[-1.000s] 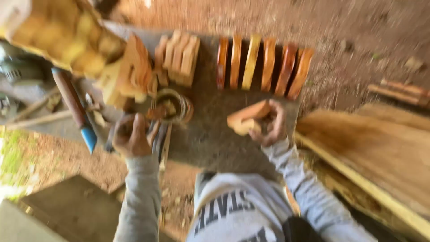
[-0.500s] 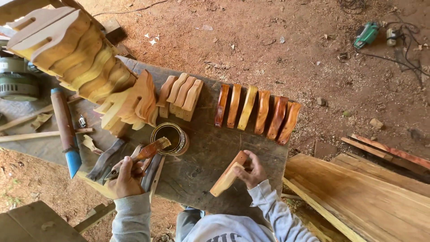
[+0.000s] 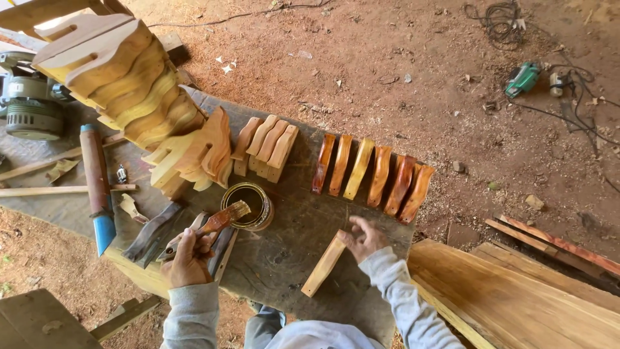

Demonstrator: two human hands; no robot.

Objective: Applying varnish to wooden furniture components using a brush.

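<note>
plank [image 3: 516,297] cut off, tin's [image 3: 250,205] contents unclear

Brush [image 3: 223,220] over tin [image 3: 248,205], wood piece [image 3: 324,264] flat

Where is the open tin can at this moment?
In the head view, the open tin can stands on the dark table, left of centre, just beyond the left hand holding the paintbrush over its rim.

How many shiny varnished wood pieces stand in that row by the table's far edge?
6, side by side in one row, beyond the right hand and right of the can. None seems hidden.
</note>
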